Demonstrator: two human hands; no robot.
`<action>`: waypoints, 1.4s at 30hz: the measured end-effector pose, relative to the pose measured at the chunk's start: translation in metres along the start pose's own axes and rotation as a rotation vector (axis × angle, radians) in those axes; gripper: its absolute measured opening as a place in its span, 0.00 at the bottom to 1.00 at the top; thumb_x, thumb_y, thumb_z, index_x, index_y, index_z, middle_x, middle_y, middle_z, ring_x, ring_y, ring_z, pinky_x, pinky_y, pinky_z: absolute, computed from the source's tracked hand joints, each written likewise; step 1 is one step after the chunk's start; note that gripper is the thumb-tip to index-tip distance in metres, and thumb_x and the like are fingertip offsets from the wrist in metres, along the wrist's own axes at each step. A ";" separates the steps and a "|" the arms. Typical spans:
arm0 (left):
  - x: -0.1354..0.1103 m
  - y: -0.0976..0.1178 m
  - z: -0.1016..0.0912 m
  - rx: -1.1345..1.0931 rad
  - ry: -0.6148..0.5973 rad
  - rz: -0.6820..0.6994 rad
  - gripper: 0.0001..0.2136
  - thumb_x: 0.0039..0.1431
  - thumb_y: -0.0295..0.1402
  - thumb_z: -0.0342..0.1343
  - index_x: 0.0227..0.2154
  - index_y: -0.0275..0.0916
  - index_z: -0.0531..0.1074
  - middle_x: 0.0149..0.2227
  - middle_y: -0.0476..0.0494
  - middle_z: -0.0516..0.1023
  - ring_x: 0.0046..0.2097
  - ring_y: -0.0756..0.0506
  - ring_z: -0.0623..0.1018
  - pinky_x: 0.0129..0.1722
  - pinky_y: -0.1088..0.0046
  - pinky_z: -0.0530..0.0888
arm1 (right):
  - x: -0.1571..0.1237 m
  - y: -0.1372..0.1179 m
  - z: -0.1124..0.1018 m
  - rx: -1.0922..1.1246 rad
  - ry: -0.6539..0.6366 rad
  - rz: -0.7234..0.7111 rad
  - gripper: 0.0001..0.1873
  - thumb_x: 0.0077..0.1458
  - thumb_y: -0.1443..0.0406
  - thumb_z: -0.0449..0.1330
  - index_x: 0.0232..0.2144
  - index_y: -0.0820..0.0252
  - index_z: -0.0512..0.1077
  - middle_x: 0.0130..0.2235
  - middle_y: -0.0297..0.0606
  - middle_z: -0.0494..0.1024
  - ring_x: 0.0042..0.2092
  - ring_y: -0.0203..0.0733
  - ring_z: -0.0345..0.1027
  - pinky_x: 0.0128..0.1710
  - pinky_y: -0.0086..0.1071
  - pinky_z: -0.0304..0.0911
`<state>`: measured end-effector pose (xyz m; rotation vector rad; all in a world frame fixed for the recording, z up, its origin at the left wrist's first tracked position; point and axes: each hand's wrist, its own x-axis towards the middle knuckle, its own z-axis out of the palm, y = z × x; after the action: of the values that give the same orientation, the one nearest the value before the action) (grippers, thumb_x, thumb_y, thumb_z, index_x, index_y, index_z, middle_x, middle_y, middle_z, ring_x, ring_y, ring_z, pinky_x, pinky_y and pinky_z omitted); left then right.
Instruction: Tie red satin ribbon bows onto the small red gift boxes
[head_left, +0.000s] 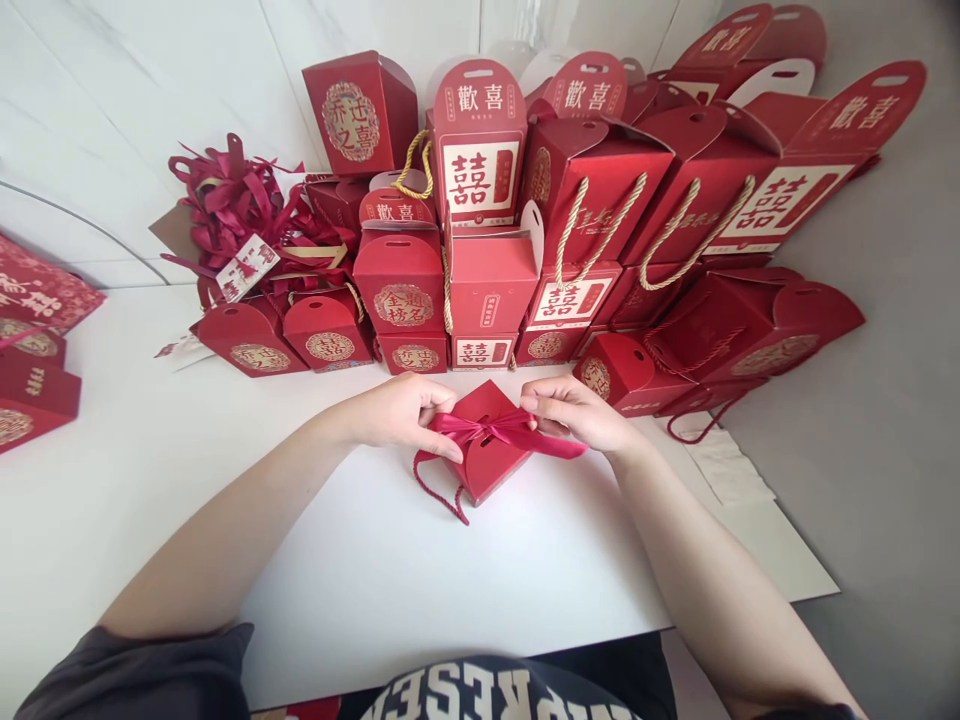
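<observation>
Pinching pink ribbon bow [489, 431] by left side in left hand [403, 415], by right side in right hand [581, 411], with both nearly closed, atop small red box [489, 471], on white counter [360, 570], just in front of stacked red boxes [495, 265]

A small red box [491, 474], its top flaps folded in, sits on the white table [360, 570] with one corner pointing near. A glossy crimson ribbon [486, 431] crosses its top, gathered at the middle, one end trailing right. A red twisted cord [438, 498] loops out at its near left.
</observation>
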<state>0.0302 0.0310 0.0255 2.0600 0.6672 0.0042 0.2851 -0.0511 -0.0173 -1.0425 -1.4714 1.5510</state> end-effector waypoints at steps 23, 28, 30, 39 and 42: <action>0.002 -0.007 -0.005 -0.276 0.178 0.105 0.18 0.54 0.46 0.61 0.26 0.35 0.68 0.20 0.53 0.66 0.23 0.53 0.64 0.26 0.76 0.60 | -0.001 0.002 -0.019 0.020 0.095 -0.026 0.21 0.62 0.49 0.54 0.34 0.60 0.72 0.17 0.27 0.65 0.18 0.30 0.53 0.19 0.25 0.47; -0.016 0.012 -0.019 0.039 0.594 -0.110 0.15 0.60 0.45 0.56 0.44 0.41 0.69 0.24 0.54 0.69 0.27 0.52 0.67 0.31 0.76 0.64 | -0.004 0.000 -0.021 -0.112 -0.217 0.096 0.29 0.64 0.47 0.49 0.35 0.65 0.78 0.14 0.30 0.68 0.15 0.29 0.50 0.17 0.26 0.45; -0.029 0.020 -0.021 0.186 0.662 -0.216 0.16 0.61 0.48 0.53 0.42 0.42 0.71 0.32 0.49 0.75 0.32 0.49 0.71 0.33 0.74 0.66 | -0.005 -0.002 -0.017 -0.114 -0.362 0.102 0.28 0.65 0.48 0.49 0.42 0.66 0.78 0.16 0.31 0.71 0.15 0.29 0.49 0.17 0.27 0.46; -0.048 0.063 0.054 0.598 0.487 -0.309 0.49 0.46 0.64 0.56 0.65 0.38 0.54 0.64 0.31 0.64 0.62 0.28 0.65 0.58 0.52 0.64 | 0.006 0.012 -0.012 -0.144 -0.268 0.138 0.25 0.60 0.47 0.56 0.42 0.62 0.77 0.23 0.32 0.72 0.20 0.29 0.56 0.21 0.26 0.51; -0.045 0.065 0.052 0.588 0.361 -0.232 0.53 0.39 0.63 0.62 0.66 0.43 0.53 0.61 0.34 0.67 0.62 0.30 0.66 0.58 0.54 0.64 | 0.005 0.013 -0.011 -0.172 -0.251 0.134 0.24 0.59 0.47 0.58 0.41 0.61 0.76 0.27 0.34 0.73 0.24 0.30 0.59 0.23 0.26 0.53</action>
<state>0.0346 -0.0571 0.0592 2.5553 1.2443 0.0528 0.2936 -0.0424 -0.0304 -1.0950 -1.7626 1.7235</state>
